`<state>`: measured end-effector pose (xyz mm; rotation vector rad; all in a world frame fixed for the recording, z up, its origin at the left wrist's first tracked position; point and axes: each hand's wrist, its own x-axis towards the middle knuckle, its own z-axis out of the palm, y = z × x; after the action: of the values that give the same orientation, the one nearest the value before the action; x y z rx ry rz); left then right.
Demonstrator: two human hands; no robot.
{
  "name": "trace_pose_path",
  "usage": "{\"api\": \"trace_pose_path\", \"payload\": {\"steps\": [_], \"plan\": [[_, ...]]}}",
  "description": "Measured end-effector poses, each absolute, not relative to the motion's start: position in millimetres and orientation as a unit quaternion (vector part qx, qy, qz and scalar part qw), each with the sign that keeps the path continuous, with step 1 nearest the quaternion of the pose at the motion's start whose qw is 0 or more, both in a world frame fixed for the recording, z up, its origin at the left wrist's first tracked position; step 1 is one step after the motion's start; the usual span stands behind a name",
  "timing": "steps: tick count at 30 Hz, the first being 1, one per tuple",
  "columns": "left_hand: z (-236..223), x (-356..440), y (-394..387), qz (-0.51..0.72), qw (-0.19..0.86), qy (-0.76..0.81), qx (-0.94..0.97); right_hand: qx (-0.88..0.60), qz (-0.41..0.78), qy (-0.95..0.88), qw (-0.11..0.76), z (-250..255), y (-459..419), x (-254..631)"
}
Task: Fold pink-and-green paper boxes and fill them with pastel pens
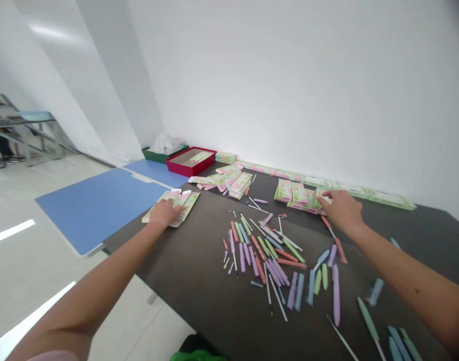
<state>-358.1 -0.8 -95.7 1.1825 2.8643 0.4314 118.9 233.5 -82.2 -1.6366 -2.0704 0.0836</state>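
My left hand [164, 212] rests palm down on a flat stack of green and pink printed card packs [187, 204] at the left edge of the dark table [199, 281]. Its fingers lie on the top card. My right hand [340, 208] reaches to a row of similar packs [295, 192] further back, its fingertips touching the rightmost one. Between my arms lies a scatter of several pastel pens and white refills [269, 250], pink, purple, green and blue.
A red tray [190, 161] with a pack inside and a green tray [154, 153] stand at the back left near the white wall. More packs are piled nearby [233, 181] and lined along the wall [365, 193]. A blue table [97, 203] adjoins on the left.
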Motion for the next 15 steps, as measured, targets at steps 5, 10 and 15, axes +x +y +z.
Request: {"api": "trace_pose_path", "payload": {"steps": [5,10,15], "plan": [[-101.7,-337.8,-0.2,0.174,0.043,0.917,0.355,-0.558,-0.036,-0.796,0.230,-67.3,186.4,119.9],[-63.4,-307.6,-19.6,0.298,0.055,0.877,0.372,-0.516,0.028,-0.807,0.285,-52.6,144.9,130.4],[-37.2,-222.3,-45.3,0.433,0.202,0.758,0.444,-0.446,0.346,-0.752,0.340,-49.5,76.1,120.1]]}}
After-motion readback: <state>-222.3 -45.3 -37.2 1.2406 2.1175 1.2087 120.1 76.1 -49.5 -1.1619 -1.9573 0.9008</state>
